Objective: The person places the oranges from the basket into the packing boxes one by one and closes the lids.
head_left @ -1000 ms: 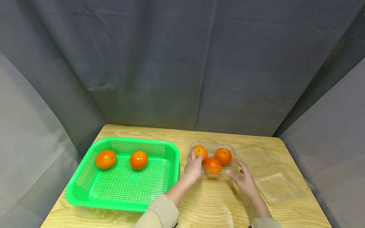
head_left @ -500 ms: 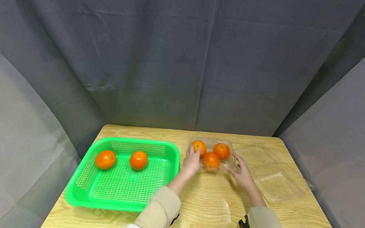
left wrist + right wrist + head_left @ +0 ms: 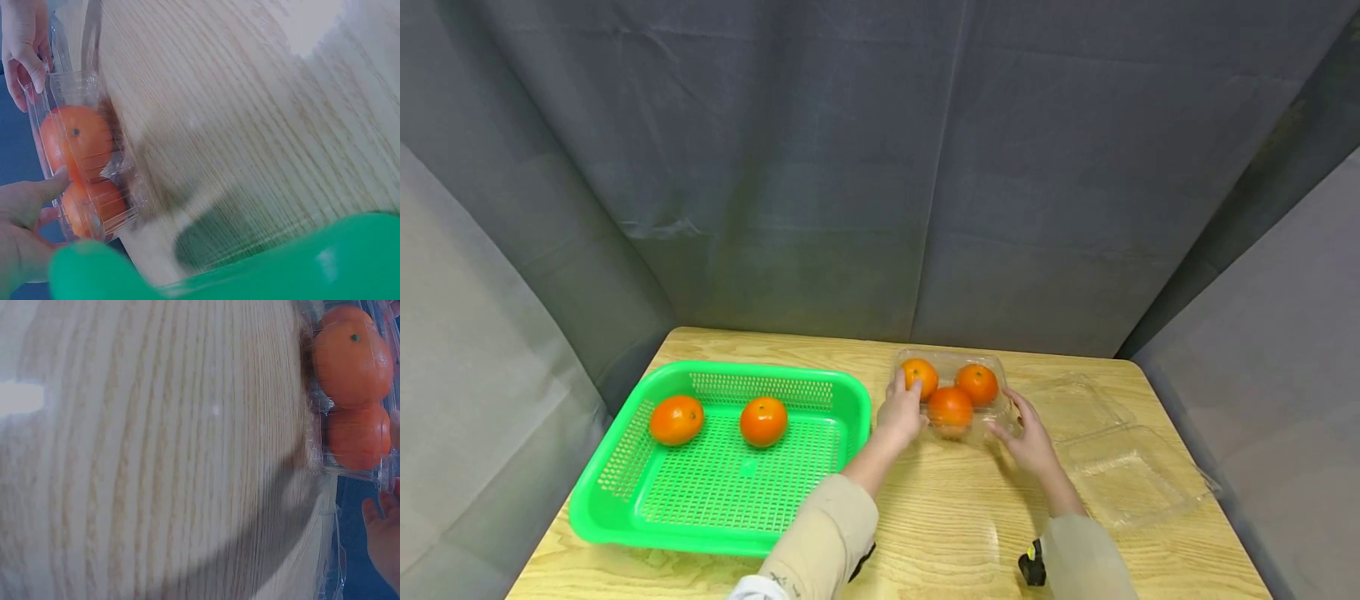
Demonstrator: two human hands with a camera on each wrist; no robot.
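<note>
A clear plastic clamshell box (image 3: 950,358) stands near the back of the table with three oranges in it: one at back left (image 3: 919,377), one at back right (image 3: 977,384) and one in front (image 3: 951,408). My left hand (image 3: 901,412) grips the box's left side; in the left wrist view its thumb lies over the rim and fingers are behind the wall. On the opposite side, my right hand (image 3: 1030,442) holds the right edge between thumb and fingers. The right wrist view shows this hand (image 3: 384,540) at the box's corner, partly cut off by the frame.
A green plastic basket (image 3: 722,542) stands on the left, holding two oranges, a left one (image 3: 677,420) and a right one (image 3: 763,422). An open clear plastic box (image 3: 1131,479) lies to the right of my right hand. A grey curtain (image 3: 820,183) hangs behind the table.
Both hands have moved the box with its three oranges toward the back of the table and slightly left. The green basket, its oranges and the other clear box stay put.
</note>
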